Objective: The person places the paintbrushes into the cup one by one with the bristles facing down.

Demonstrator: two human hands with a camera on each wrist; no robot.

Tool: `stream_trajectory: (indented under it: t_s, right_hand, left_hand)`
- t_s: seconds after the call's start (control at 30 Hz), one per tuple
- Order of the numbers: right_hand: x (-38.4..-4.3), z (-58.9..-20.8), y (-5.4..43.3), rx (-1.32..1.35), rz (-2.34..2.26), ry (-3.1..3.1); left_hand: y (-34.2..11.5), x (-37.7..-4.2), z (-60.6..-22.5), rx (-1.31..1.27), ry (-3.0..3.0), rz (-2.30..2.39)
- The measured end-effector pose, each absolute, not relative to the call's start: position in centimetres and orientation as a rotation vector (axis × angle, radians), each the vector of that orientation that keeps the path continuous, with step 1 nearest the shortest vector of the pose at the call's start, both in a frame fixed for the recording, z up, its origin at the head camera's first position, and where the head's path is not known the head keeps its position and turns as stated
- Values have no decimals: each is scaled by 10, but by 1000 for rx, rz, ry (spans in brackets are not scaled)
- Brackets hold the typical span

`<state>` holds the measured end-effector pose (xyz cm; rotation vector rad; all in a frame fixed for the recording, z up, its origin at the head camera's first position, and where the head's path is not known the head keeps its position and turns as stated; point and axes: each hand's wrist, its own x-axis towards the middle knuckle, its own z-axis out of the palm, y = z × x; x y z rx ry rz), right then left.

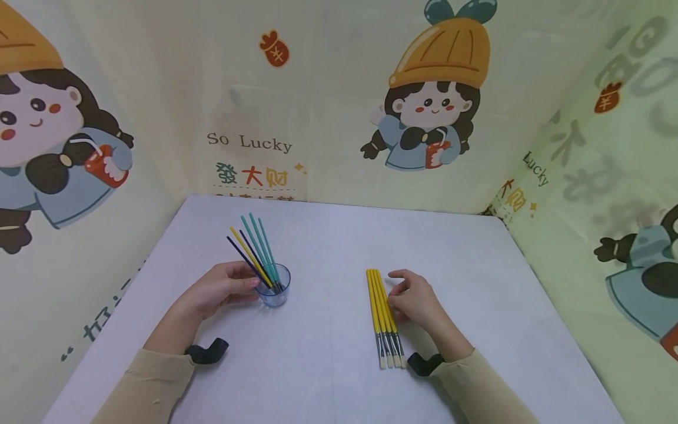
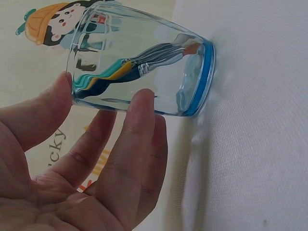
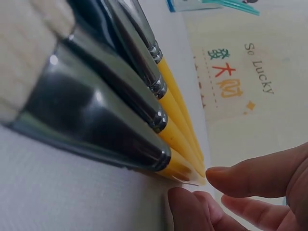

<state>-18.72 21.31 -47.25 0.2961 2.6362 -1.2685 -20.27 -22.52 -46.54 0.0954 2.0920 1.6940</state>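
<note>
At the left, a clear cup [image 1: 273, 300] with a blue base stands upright on the white tabletop. Several thin brushes [image 1: 258, 247] with teal, yellow and dark blue handles lean in it, bristles down. My left hand [image 1: 222, 287] lightly holds the cup's left side, thumb at the rim and fingers lower down. To the right, several flat paintbrushes [image 1: 381, 312] with yellow handles lie side by side, pale bristles towards me. Beside their handles, my right hand [image 1: 415, 297] has its fingers loosely bent, close to the rightmost handle, a gap between thumb and fingertips in the right wrist view.
The white table [image 1: 323, 365] reaches back to a cream printed curtain [image 1: 339, 106], with more of it on both sides. A black strap piece [image 1: 208, 351] sits at the left wrist, and another black piece [image 1: 424, 364] at the right wrist.
</note>
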Motion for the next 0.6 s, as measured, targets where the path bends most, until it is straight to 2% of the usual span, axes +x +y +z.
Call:
stream_trajectory:
  t_s: [0.6]
  right_hand:
    - [-185, -472, 208, 218, -1094, 2719]
  left_hand:
    - [-224, -203, -466, 81, 2088, 1692]
